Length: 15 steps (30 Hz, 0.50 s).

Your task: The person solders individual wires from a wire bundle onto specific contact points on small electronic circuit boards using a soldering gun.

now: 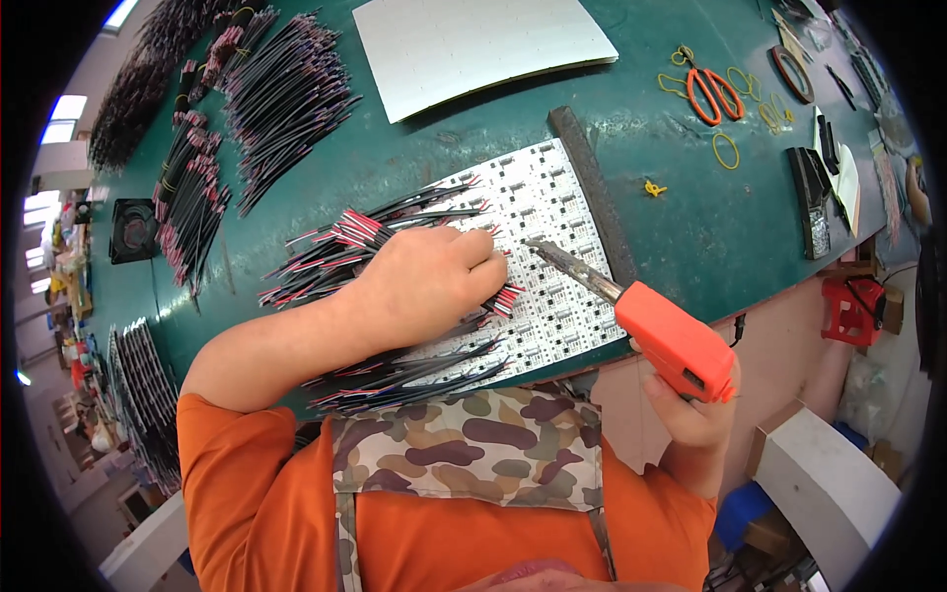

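My left hand (434,274) is closed around a small bundle of black cables with red and white wire ends (360,229), held over a white circuit board panel (552,192). The tips of the bundle poke out beside my fingers. My right hand (688,414) grips an orange-red soldering gun (676,340) by its body. Its metal tip points left over the panel, a short way from my left fingers. More black cables (439,380) lie across the panel's left part, with their stripped ends on it. What my left fingertips touch is hidden.
A dark bar (592,187) lies along the panel's right edge. Behind is a white sheet stack (483,49); cable bundles (286,99) lie far left. Orange-handled scissors (712,96), rubber bands (726,151), a yellow clip (654,187) and a black case (811,202) sit right.
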{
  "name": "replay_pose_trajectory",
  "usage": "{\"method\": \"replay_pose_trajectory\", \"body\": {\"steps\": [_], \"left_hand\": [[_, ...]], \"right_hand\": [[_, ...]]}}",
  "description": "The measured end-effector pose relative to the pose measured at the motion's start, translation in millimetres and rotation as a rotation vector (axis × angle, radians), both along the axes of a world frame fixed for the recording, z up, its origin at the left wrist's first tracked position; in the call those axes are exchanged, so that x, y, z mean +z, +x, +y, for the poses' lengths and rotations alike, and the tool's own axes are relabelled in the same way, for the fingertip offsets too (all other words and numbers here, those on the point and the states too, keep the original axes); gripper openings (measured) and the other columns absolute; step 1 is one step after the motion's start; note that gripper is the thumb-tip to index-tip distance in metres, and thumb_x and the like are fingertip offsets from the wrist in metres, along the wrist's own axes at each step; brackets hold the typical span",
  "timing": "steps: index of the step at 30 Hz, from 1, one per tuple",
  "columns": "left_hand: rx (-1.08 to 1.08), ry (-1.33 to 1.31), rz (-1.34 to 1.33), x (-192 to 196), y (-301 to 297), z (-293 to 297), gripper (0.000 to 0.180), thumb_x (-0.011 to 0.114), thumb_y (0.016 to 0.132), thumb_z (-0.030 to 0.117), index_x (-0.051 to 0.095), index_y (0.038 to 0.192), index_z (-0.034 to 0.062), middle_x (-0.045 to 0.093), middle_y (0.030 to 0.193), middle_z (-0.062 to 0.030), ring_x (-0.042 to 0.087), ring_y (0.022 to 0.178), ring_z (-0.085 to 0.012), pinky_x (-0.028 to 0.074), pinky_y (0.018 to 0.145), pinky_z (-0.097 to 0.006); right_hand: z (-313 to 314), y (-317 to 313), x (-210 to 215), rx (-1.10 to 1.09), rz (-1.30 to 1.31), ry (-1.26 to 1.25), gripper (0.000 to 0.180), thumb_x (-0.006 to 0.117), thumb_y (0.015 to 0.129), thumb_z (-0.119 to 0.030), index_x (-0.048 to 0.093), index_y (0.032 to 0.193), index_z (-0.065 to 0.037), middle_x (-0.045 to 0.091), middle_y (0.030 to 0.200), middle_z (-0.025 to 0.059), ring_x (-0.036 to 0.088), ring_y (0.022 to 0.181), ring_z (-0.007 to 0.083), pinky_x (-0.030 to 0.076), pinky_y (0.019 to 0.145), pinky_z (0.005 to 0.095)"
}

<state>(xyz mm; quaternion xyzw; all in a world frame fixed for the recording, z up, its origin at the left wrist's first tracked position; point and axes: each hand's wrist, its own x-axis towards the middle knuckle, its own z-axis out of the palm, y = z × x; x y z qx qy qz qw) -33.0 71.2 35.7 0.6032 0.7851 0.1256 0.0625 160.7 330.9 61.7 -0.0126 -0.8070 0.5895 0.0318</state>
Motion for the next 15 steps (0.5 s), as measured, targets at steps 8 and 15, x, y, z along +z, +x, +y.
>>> {"method": "replay_pose_trajectory", "body": {"steps": [8, 15], "left_hand": [[-0.015, 0.054, 0.011, -4.1, 2.2, -1.8, 0.025, 0.061, 0.078, 0.014, 0.062, 0.101, 0.0045, 0.052, 0.079, -0.0052, 0.059, 0.067, -0.0219, 0.05, 0.056, -0.036], [-0.021, 0.06, -0.005, -4.8, 1.2, -1.1, 0.024, 0.061, 0.078, 0.014, 0.061, 0.099, 0.0034, 0.053, 0.079, -0.0059, 0.059, 0.066, -0.0227, 0.05, 0.055, -0.036]], "right_hand": [[-2.4, -5.1, -9.0, 0.016, 0.023, 0.054, 0.046, 0.075, 0.073, -0.002, 0.062, 0.116, 0.007, 0.069, 0.105, 0.0152, 0.069, 0.083, 0.0248, 0.053, 0.074, 0.0329], [-4.8, -9.2, -5.7, 0.031, 0.014, 0.097, 0.046, 0.075, 0.071, -0.002, 0.063, 0.115, 0.006, 0.07, 0.104, 0.0169, 0.07, 0.084, 0.0285, 0.054, 0.075, 0.034]]}}
